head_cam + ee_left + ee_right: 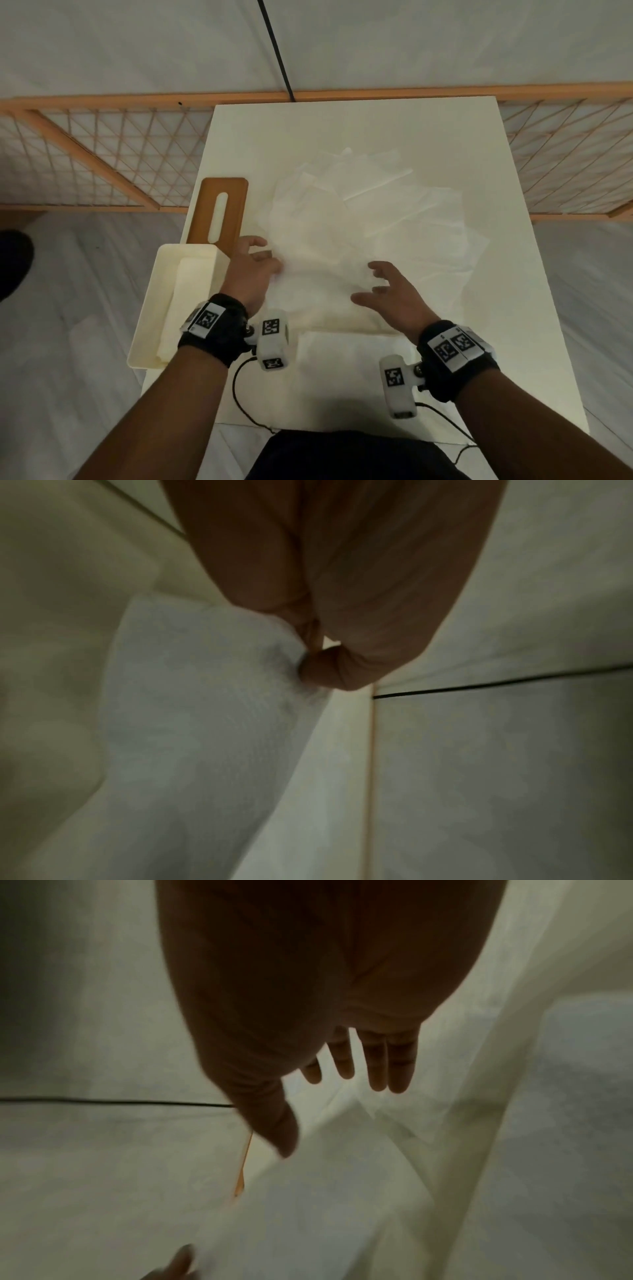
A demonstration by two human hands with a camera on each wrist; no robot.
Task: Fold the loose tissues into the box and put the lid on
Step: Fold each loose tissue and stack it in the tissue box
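A heap of loose white tissues (359,212) covers the middle of the white table (496,359). My left hand (260,263) is at the heap's left edge; in the left wrist view its thumb and fingers (315,656) pinch a tissue (205,710). My right hand (376,284) hovers over the heap's near edge with fingers spread, holding nothing; the right wrist view shows its fingers (377,1064) straight above a tissue (325,1218). The cream box (150,329) stands lidless at the table's left edge with folded tissues (185,301) inside. The brown slotted lid (205,212) lies flat just behind it.
A flat tissue (342,353) lies near the table's front edge. Thin black cables (239,394) run from the wrist cameras across the front of the table. A wooden lattice rail (102,164) runs behind the table, crossed by a black cord (274,48). The box overhangs the left table edge.
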